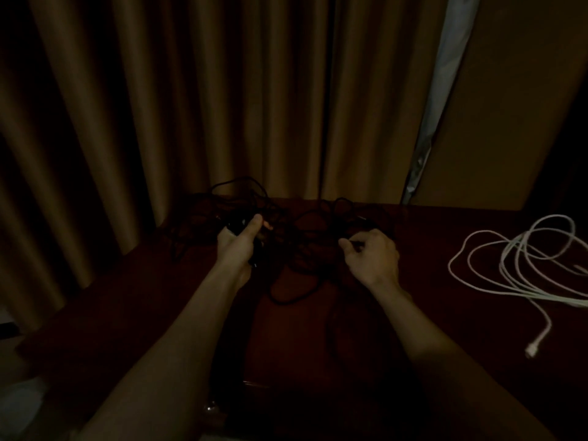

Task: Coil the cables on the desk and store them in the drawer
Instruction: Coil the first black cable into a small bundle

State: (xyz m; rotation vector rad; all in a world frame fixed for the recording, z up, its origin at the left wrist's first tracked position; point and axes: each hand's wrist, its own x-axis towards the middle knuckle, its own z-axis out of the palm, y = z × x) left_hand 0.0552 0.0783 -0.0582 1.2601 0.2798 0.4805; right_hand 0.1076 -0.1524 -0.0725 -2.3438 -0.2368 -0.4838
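While reaching over the surface (445, 237), grips black cable tangle (286, 237) with left hand (237, 246), thumb on top; pinches a strand of it with right hand (372, 256). Has white cable (515, 265) lying loose on surface, well apart at right.

Both bare forearms reach from the near edge toward the far side, converging slightly. The left forearm (178, 338) runs up from the near left, its wrist straight. The left grip (238, 246) is turned thumb-up, its fingers curled round a dark bunch of black cable (296, 300) and its thumb (253, 224) laid along the top, pointing far. The right forearm (445, 345) comes in from the near right. The right grip (372, 259) is back-up and knuckles raised, with curled fingers and the thumb and forefinger pinched together on a strand, pointing left.
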